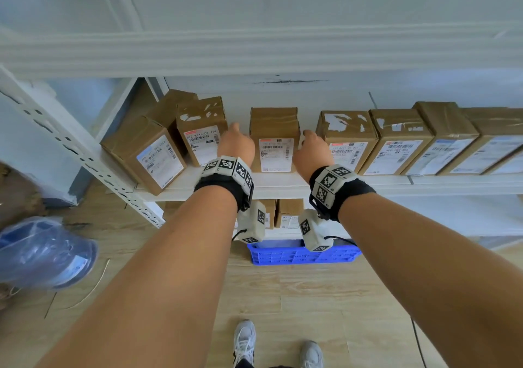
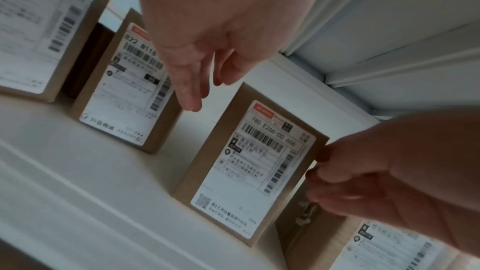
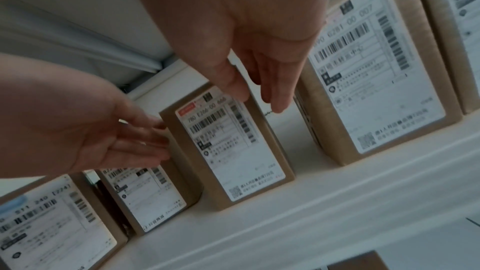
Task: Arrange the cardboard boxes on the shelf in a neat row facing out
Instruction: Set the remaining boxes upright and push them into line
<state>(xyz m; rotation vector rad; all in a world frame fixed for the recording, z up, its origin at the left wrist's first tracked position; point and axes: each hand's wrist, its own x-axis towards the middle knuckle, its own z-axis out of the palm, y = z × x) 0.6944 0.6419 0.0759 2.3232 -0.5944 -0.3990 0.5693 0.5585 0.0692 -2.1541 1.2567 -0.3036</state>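
Note:
Several brown cardboard boxes with white shipping labels stand on the white shelf (image 1: 283,182). The middle box (image 1: 274,130) (image 2: 249,171) (image 3: 233,151) stands alone with a gap on each side, label facing out. My left hand (image 1: 236,141) (image 2: 205,89) (image 3: 145,141) reaches into the left gap, fingers straight against the box's left side. My right hand (image 1: 311,150) (image 3: 259,93) (image 2: 324,171) is in the right gap, fingers straight at the box's right edge. Neither hand grips anything. The box labelled 822 (image 1: 202,135) stands left of it. The leftmost box (image 1: 147,152) sits turned at an angle.
A tight row of boxes (image 1: 396,141) runs to the right. Another box (image 1: 169,107) lies behind the left ones. The upper shelf beam (image 1: 254,53) hangs close overhead, and a perforated post (image 1: 70,147) stands at left. Below are more boxes (image 1: 288,212) and a blue crate (image 1: 302,254).

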